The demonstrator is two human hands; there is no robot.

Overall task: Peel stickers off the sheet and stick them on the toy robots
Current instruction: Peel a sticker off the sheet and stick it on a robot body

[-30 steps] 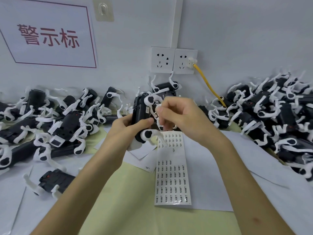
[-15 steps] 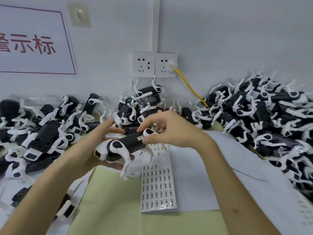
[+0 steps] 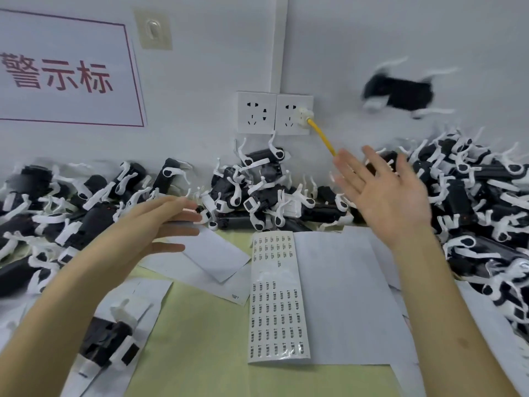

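well, in the head view both hands are raised over the bench [image 3: 200, 353] and neither holds anything. the left hand [image 3: 160, 224] reaches forward with straight fingers pointing right, its grip spread and loose, hovering at the inner edge of the left heap [image 3: 71, 202] of black-and-white toy robots. the right hand [image 3: 383, 193] is lifted higher, fingers fanned wide and pointing up and left, its grip fully spread, in front of the right heap [image 3: 472, 202].

above and to the right of that hand an airborne toy robot [image 3: 400, 91] shows as a blurred black body with white legs against the wall; it seems to touch nothing, though the blur hides detail.

the sticker sheet [image 3: 279, 299] lies flat on the bench between the two forearms, its long side running away from the person, overlapping the left edge of a large white paper [image 3: 343, 296]. small black-printed stickers fill most rows, with a bare band near the far end.

a middle heap [image 3: 257, 190] of toy robots sits against the wall just beyond the sheet. a lone toy robot [image 3: 108, 342] lies on paper scraps near the left forearm.

on the wall are two sockets [image 3: 274, 113], a yellow cable [image 3: 323, 140] plugged into the right one, a sign [image 3: 63, 73] with red characters, and a stick-on hook [image 3: 154, 28].
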